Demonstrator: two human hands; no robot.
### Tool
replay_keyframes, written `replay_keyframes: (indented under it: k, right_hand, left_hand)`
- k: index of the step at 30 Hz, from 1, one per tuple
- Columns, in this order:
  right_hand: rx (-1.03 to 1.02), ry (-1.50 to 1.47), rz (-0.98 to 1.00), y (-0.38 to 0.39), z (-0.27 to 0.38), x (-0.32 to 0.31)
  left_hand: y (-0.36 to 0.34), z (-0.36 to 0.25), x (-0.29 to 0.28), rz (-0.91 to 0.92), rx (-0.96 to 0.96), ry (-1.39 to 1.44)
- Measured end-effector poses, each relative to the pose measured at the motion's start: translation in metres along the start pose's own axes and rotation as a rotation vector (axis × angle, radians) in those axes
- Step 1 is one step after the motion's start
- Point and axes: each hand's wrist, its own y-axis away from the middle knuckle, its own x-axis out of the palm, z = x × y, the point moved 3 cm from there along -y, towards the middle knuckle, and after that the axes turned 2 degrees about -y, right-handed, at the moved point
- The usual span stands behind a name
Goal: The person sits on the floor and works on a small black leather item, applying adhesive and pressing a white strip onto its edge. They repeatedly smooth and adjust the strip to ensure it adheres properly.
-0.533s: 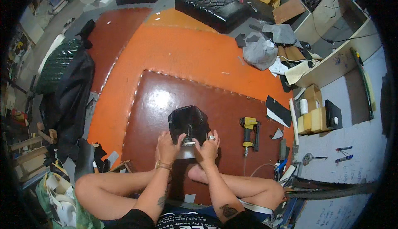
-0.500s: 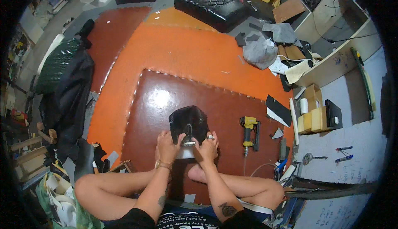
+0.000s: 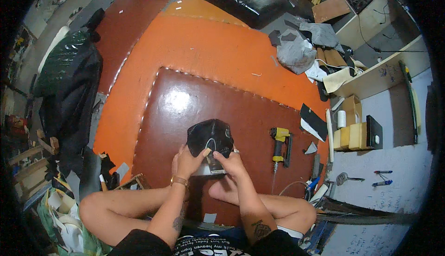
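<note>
A small, glossy black vinyl-covered piece [image 3: 209, 131] is between my hands above the brown mat, and I cannot make out what kind of thing it is. A curved pale line runs down its near face. Below it shows a whitish part [image 3: 202, 168] and a strip hanging toward me. My left hand [image 3: 186, 163] grips the left side and my right hand [image 3: 231, 164] the right. Both thumbs press close together on the near face, while most other fingers are hidden behind or beneath. A yellow and black pneumatic stapler [image 3: 279, 144] lies on the mat to the right.
I sit cross-legged on a brown panel [image 3: 185, 103] over orange matting [image 3: 199, 47]. A black quilted cushion [image 3: 243, 1] lies at the far side. Yellow foam blocks [image 3: 357, 136] and pens stand or lie on the right board. Black sheeting [image 3: 72, 98] is heaped at left.
My thumbs have shifted up on the near face and closer together, and the strip now hangs lower below them. The whole view has tilted slightly downward.
</note>
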Motion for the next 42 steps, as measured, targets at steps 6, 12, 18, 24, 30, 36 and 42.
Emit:
replay_keyframes:
  k: [6, 12, 18, 24, 30, 36, 42]
  right_hand:
    - [-0.235, 0.205, -0.201, 0.007, 0.010, 0.012]
    - [-0.384, 0.423, -0.297, 0.021, 0.031, 0.006]
    - [-0.371, 0.539, -0.208, 0.021, 0.054, 0.018]
    - [-0.327, 0.380, -0.252, 0.030, 0.046, 0.013]
    - [-0.120, 0.410, -0.216, 0.034, 0.040, 0.023]
    - [-0.162, 0.269, -0.300, 0.055, 0.058, 0.040]
    - [-0.175, 0.299, -0.502, 0.040, 0.035, 0.063]
  left_hand:
    - [0.001, 0.030, 0.017, -0.143, 0.010, -0.191]
    - [-0.001, 0.009, 0.010, -0.154, 0.226, -0.365]
    - [-0.012, 0.016, 0.019, -0.128, 0.278, -0.488]
    - [-0.015, 0.039, 0.028, -0.285, 0.220, -0.382]
    - [-0.010, 0.040, 0.018, -0.287, 0.078, -0.251]
    - [-0.011, 0.044, 0.008, -0.251, 0.055, -0.214]
    - [-0.001, 0.050, 0.024, -0.395, 0.060, -0.102]
